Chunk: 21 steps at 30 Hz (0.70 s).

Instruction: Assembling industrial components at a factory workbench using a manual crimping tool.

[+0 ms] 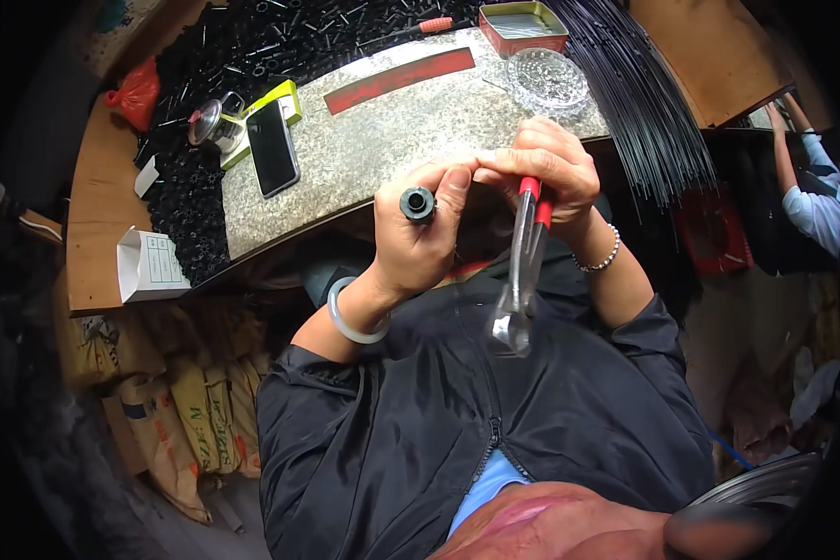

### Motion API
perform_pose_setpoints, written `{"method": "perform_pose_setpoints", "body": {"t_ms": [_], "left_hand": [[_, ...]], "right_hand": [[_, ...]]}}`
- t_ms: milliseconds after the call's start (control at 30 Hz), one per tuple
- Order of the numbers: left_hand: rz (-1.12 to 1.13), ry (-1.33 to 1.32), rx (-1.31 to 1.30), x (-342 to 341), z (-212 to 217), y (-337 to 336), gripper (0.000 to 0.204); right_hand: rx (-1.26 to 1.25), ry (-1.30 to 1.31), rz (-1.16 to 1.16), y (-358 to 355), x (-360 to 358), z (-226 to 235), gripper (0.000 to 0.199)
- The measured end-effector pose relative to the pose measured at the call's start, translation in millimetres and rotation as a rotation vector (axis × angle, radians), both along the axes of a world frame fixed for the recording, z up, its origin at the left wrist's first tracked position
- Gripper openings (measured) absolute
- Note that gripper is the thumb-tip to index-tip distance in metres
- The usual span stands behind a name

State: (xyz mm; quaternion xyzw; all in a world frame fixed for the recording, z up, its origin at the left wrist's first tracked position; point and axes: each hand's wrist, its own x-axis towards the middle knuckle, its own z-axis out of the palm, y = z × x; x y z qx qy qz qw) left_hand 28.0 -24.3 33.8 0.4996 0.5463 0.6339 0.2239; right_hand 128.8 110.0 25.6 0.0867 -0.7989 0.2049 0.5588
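My left hand (411, 233), with a pale bangle at its wrist, is closed around a black tube-like part (418, 204) whose round hollow end points up at me. My right hand (553, 168), with a beaded bracelet, is closed on a pair of pliers (518, 252). Their red handles run into the palm, and the metal head hangs toward my jacket, slightly blurred. The fingertips of both hands meet just in front of the table edge. Whatever they pinch between them is too small to make out.
On the speckled tabletop (364, 149) lie a black phone (273, 149), a red strip (399, 80), a glass ashtray (548, 80) and a rectangular tin (523, 28). Small black parts (182, 201) are heaped around it. Black rods (635, 93) overhang the right edge. Another person (817, 196) works at far right.
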Motion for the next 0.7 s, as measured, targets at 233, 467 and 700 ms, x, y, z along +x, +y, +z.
{"method": "perform_pose_setpoints", "body": {"t_ms": [233,467,700], "left_hand": [[0.023,-0.036,-0.031,2,4,-2,0.018],[-0.020,-0.011,0.014,-3,2,-1,0.028],[-0.025,-0.110,0.034,-5,4,4,0.026]], "right_hand": [[-0.013,0.037,0.026,-3,0,3,0.021],[0.006,0.046,0.006,-6,0,1,0.017],[-0.021,0.105,0.152,-30,-21,3,0.023]]}}
